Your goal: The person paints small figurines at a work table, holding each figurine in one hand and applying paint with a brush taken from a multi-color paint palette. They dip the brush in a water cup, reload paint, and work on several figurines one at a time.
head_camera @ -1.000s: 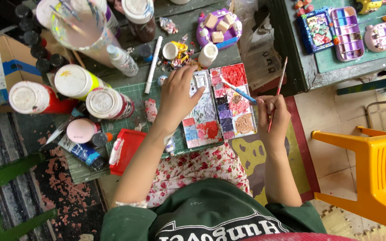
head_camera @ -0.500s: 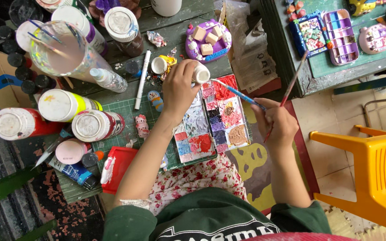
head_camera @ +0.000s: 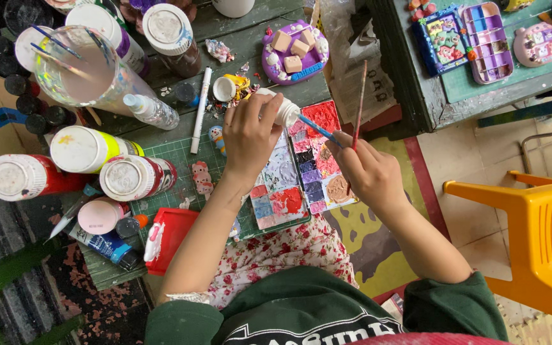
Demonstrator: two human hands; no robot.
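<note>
Over the paint-smeared palette point(head_camera: 301, 169) on the green cutting mat point(head_camera: 174, 160), my left hand point(head_camera: 250, 137) grips a small white bottle point(head_camera: 283, 110), fingers wrapped round its body, its nozzle tipped toward the palette's far edge. A moment ago this hand lay lower on the palette, with the bottle standing just beyond it; now the hand has risen and closed on it. My right hand point(head_camera: 365, 172) pinches two brushes: a thin blue-handled brush point(head_camera: 317, 130) whose tip meets the bottle's mouth over the red patch, and a reddish-handled brush point(head_camera: 359, 96) pointing away toward the far table. Earlier the blue brush slanted over the palette's right half; it has swung left and farther out.

Left of the mat stand big paint bottles with white caps point(head_camera: 126, 179), and a clear water jar point(head_camera: 91, 73) with brushes in it. A white marker point(head_camera: 199, 112) lies just left of my left hand. Farther off sits a purple moulded piece point(head_camera: 292, 51). An orange plastic chair point(head_camera: 531, 236) stands well to the right.
</note>
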